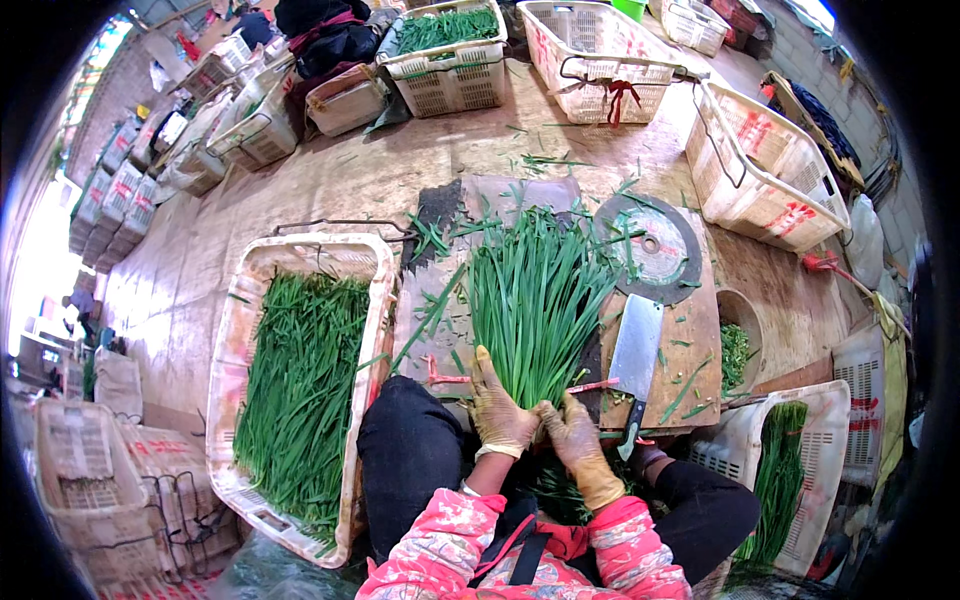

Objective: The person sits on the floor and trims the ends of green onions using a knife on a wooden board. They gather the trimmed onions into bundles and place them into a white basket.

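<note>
A thick bundle of long green leaves, probably garlic chives (529, 307), fans out away from me on the work surface. My left hand (501, 416), in a stained yellowish glove, clasps its narrow lower end from the left. From the right, my right hand (577, 439), gloved alike, closes around the same stem end, the thumbs nearly meeting. A red strap (596, 385) emerges right of the bundle. Beside it a cleaver (637, 345) lies on a wooden board (686, 352), handle towards me. The stem ends are hidden by my hands.
Cut chives fill a white plastic crate (225, 420) at my left. An abrasive cutting disc (654, 247) lies beyond the cleaver. Chopped trimmings sit in a bowl (739, 307) at right. Another crate (814, 480) holds upright chives. More crates (772, 165) stand beyond the plywood floor (330, 187).
</note>
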A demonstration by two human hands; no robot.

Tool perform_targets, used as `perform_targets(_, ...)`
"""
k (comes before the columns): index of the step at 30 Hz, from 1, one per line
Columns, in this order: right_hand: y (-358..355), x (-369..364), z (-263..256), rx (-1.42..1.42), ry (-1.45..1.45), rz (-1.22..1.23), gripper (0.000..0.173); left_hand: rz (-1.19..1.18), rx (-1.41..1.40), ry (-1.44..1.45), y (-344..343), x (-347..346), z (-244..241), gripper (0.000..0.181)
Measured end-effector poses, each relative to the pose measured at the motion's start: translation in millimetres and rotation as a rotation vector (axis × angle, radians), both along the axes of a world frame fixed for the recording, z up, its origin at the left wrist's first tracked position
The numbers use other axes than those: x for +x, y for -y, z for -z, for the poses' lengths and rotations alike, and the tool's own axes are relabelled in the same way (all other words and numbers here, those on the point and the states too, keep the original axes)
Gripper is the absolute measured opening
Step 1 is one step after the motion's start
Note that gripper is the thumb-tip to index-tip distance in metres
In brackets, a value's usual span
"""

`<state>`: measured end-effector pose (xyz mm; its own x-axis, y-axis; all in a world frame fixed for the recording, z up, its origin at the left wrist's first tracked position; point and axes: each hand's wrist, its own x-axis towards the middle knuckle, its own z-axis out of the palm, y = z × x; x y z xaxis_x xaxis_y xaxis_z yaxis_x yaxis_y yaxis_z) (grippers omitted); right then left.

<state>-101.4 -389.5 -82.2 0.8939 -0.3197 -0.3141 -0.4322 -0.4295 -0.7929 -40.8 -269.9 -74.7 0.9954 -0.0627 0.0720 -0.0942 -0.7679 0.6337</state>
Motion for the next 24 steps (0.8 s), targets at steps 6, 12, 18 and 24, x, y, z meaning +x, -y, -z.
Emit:
perform_targets(6,-16.7,10.3,-9.9,0.392,-0.128,-0.055,0.077,0.078,-0.223,-0.013,-9.9,4.2,8.1,0.121)
perform_targets(12,25.2,-3.5,-4.1,0.35,-0.183,-0.18,0.051,-0.016,0.286,-0.086,14.3,-3.8,-16.1,0.125)
perform_targets(18,56.6,9.2,-7.3,-0.641,0.202,-0.115,0.025,0.015,0.364,-0.062,20.1,-2.6,-23.8,0.126)
perform_targets(24,57.9,23.5,18.4,-0.862,0.222,-0.299,0.004,0.066,0.404,-0.028,18.2,-3.5,-26.9,0.12)
